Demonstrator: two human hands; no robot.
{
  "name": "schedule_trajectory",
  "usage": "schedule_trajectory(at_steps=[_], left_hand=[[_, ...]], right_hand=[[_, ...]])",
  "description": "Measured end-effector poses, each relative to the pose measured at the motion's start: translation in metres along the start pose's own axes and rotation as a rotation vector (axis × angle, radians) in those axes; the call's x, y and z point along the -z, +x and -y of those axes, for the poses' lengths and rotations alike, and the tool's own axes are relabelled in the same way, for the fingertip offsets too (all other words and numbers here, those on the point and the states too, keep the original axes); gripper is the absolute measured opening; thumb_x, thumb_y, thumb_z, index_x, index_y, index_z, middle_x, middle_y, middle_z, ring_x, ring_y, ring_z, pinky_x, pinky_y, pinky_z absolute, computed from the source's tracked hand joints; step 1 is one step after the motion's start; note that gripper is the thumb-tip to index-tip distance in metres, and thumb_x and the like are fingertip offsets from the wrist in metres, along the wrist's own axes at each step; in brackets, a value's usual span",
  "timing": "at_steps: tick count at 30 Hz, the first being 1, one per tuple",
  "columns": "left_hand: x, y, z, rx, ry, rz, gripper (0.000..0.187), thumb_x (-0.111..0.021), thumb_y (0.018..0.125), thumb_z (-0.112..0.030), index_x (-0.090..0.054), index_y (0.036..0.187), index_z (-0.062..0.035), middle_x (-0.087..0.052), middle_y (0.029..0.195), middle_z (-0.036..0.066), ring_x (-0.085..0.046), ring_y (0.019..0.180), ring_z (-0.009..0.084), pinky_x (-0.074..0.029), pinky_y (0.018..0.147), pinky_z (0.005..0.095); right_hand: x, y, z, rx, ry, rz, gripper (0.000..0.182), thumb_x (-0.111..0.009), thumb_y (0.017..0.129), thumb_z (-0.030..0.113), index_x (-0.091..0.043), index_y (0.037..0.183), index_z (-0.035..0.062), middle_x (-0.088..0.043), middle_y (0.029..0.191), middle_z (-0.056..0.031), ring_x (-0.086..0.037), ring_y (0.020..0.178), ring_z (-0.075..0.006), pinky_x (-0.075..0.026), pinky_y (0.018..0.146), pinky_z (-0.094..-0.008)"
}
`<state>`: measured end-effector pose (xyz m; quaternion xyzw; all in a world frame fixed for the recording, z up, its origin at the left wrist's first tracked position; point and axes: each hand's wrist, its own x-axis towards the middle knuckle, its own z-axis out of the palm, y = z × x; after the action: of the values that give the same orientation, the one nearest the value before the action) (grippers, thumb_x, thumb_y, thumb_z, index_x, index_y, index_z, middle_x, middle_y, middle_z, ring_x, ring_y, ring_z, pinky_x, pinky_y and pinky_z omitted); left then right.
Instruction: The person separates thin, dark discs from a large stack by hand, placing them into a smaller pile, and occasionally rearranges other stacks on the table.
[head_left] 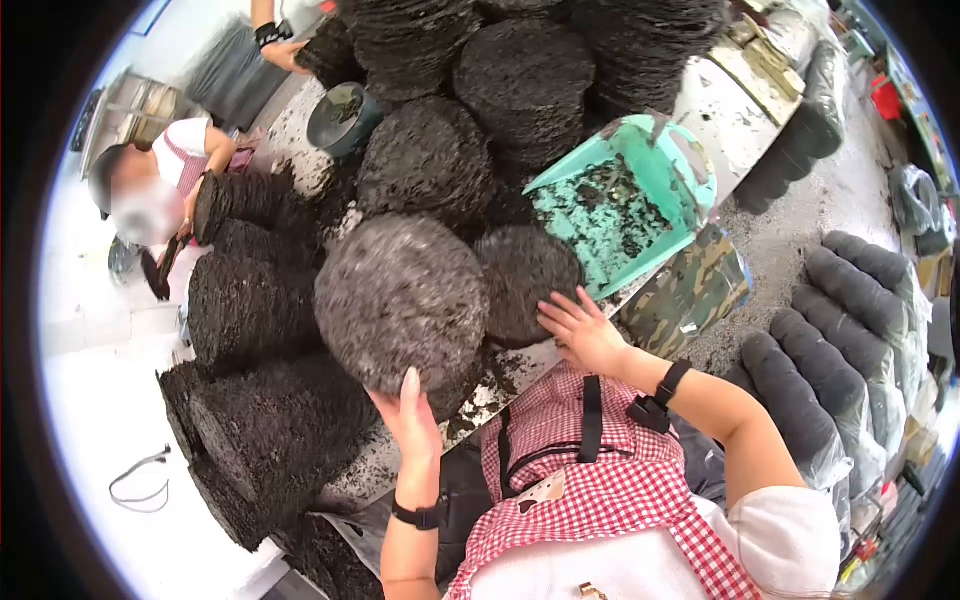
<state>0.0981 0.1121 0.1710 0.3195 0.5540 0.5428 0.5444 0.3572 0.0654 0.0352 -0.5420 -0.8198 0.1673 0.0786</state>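
Observation:
My left hand (pixel 410 418) grips the near edge of a large round dried seaweed disc (pixel 402 300), thumb on top and the other fingers partly hidden underneath. This disc looks greyish and slightly blurred, tilted up toward me. To its right lies a smaller, darker seaweed disc (pixel 525 285). My right hand (pixel 588 338) rests with fingers spread on the right edge of that darker disc, palm down. Just beyond the right hand sits a turquoise dustpan-shaped scoop (pixel 655 262) with dark crumbs in it.
Tall stacks of dark discs (pixel 525 85) stand at the back, with more piles (pixel 265 300) on the left. A grey bucket (pixel 343 122) is at the far left. One co-worker (pixel 185 160) handles dark pieces; another person's hand (pixel 288 55) touches a stack. Bagged rolls (pixel 815 350) lie right.

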Motion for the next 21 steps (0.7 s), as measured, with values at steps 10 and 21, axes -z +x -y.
schedule_trajectory(at_steps=[10,21], left_hand=[[0.042,-0.067,0.02,0.168,-0.17,0.025,0.067,-0.065,0.082,-0.008,-0.026,0.138,-0.0063,-0.039,0.134,0.009,-0.041,0.122,0.0208,-0.034,0.103,0.0395],[0.08,-0.065,0.017,0.364,-0.267,0.073,0.072,-0.073,0.072,0.001,-0.036,0.133,-0.0053,-0.047,0.128,0.008,-0.047,0.118,0.0223,-0.038,0.102,0.0382]], right_hand=[[0.065,0.071,0.123,0.332,0.702,-0.19,0.057,-0.08,0.062,0.02,-0.047,0.106,0.0068,-0.033,0.141,-0.0157,-0.025,0.134,-0.0371,-0.018,0.11,-0.0551],[0.091,0.073,0.1,0.0,1.627,0.276,0.038,-0.061,0.089,0.016,-0.047,0.12,0.0005,-0.056,0.118,-0.0131,-0.051,0.116,-0.0211,-0.042,0.095,-0.0332]])
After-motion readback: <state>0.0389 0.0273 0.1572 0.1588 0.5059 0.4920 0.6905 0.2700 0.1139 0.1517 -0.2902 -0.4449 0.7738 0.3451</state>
